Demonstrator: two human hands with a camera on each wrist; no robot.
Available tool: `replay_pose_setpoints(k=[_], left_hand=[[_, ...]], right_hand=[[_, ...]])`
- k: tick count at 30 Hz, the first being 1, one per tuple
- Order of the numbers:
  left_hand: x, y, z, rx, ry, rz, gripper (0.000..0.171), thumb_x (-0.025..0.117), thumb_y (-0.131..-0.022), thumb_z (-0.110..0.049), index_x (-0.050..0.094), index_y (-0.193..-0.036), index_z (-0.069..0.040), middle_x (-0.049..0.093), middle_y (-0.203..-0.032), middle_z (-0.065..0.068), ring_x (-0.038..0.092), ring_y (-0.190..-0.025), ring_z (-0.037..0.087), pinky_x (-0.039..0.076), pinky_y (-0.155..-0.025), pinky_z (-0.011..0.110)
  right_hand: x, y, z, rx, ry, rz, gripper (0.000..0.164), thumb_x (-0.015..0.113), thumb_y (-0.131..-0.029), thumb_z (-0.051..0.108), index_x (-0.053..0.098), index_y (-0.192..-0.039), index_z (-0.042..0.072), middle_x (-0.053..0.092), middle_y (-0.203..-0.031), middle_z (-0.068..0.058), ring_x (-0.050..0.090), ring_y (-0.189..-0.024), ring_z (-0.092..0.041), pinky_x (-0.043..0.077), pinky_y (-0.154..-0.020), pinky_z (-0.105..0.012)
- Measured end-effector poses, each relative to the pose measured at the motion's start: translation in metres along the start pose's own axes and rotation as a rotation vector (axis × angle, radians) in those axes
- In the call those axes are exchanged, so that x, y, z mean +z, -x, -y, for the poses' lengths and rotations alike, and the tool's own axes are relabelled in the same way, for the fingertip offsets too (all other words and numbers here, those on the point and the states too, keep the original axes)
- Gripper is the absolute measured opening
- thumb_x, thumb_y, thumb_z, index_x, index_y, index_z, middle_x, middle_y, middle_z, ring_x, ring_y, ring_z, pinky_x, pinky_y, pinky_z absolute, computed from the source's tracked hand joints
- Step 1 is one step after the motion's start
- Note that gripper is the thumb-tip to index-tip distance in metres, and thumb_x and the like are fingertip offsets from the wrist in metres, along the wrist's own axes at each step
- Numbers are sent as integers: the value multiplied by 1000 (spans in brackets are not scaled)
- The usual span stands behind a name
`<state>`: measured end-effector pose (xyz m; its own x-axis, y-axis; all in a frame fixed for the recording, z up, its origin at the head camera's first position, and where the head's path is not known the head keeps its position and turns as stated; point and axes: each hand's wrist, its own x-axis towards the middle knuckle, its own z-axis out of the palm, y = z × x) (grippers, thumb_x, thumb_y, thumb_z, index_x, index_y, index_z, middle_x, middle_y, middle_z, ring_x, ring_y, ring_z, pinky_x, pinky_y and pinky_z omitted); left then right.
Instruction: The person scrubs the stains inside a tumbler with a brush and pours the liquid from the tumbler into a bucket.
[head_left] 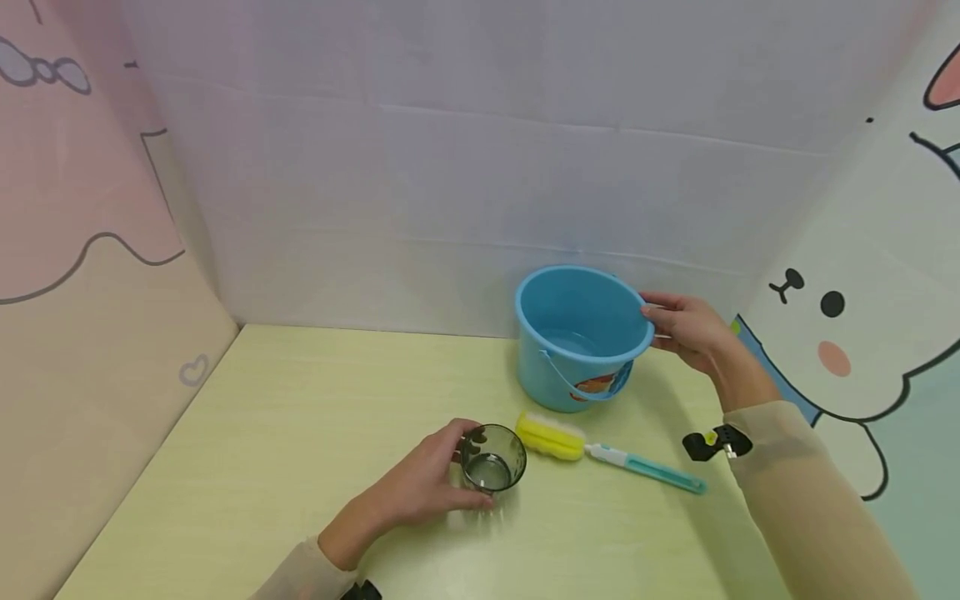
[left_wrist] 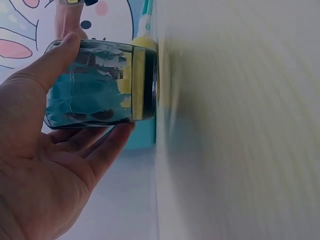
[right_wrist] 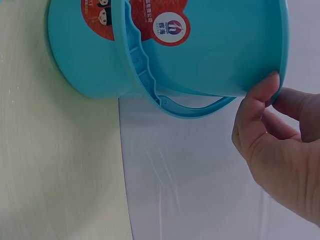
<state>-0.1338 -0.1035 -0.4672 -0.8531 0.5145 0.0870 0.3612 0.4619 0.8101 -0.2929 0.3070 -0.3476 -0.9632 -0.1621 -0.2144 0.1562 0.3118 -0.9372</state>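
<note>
A dark, see-through drinking glass stands upright at the table's near middle. My left hand holds it from the left, thumb on the near side and fingers on the far side; the left wrist view shows the glass between thumb and fingers, its base at the tabletop. At the back stands a light blue bucket, its handle hanging down in front. My right hand pinches the bucket's rim on the right side. In the right wrist view the fingertips are on that rim.
A bottle brush with a yellow sponge head and a teal and white handle lies between glass and bucket. The pale wooden table meets a white cloth wall behind. Printed side panels stand left and right.
</note>
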Motion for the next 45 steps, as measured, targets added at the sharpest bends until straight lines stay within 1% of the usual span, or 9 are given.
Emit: replay_pose_setpoints(k=[4,7,12,17,21,25,30,39,45], left_hand=[[-6,-1,-2,-12,-4,-11,93,95,-80,-43,46,-150,-8,64,-133,4,65,-117,22,55,-103,43],[-10,-3,-1,-10,-1,-20,93,94,-80,-46,46,-150,-9,65,-132,3,65,-117,21,56,-101,41],[-15,-4,-2,-10,22,-36,91,94,-80,-44,47,-149,-10,64,-133,2,65,-117,21,56,-101,42],[-19,-4,-3,-18,14,-53,92,94,-80,-45,47,-150,-9,64,-133,3,65,-117,22,56,-102,43],[-22,-4,-3,-17,13,-80,91,95,-80,-45,48,-149,-9,64,-132,4,66,-114,23,56,-100,44],[-28,-6,-4,-17,21,-111,88,95,-80,-41,49,-148,-10,64,-133,3,65,-114,24,56,-100,46],[-40,-9,-8,-25,16,-148,87,95,-81,-39,48,-149,-11,62,-135,2,64,-116,24,56,-100,48],[-60,-19,-13,39,-33,-203,85,93,-83,-40,48,-149,-9,63,-134,5,62,-117,25,56,-99,50],[-71,-28,-17,65,-45,-222,84,93,-83,-36,48,-148,-7,63,-134,6,61,-117,26,56,-99,51]], right_hand=[[1,0,0,-1,-7,0,62,49,-115,25,26,-168,5,41,-160,-27,71,-110,-13,60,-89,-27],[2,0,0,-2,-12,0,62,49,-115,26,26,-168,5,41,-160,-27,71,-110,-13,60,-89,-27],[3,-1,-1,-3,-13,-1,62,50,-115,26,26,-168,6,41,-160,-27,71,-109,-13,60,-88,-26],[2,-1,-2,-5,-25,6,62,50,-115,25,26,-168,7,40,-160,-27,71,-111,-13,60,-88,-26],[2,0,-2,-8,-27,7,62,50,-114,26,26,-168,7,41,-160,-27,71,-111,-13,60,-88,-26],[3,1,-1,-5,-29,5,62,51,-114,25,27,-168,7,41,-160,-27,71,-111,-14,60,-88,-27],[4,2,-1,0,-25,3,61,50,-115,25,26,-168,7,41,-160,-26,71,-111,-14,60,-88,-27],[4,1,-2,2,-20,-6,61,50,-115,25,27,-168,8,42,-160,-26,71,-108,-13,60,-87,-26],[5,1,-2,4,-24,-11,61,50,-114,25,28,-168,7,43,-159,-26,71,-109,-14,60,-87,-27]])
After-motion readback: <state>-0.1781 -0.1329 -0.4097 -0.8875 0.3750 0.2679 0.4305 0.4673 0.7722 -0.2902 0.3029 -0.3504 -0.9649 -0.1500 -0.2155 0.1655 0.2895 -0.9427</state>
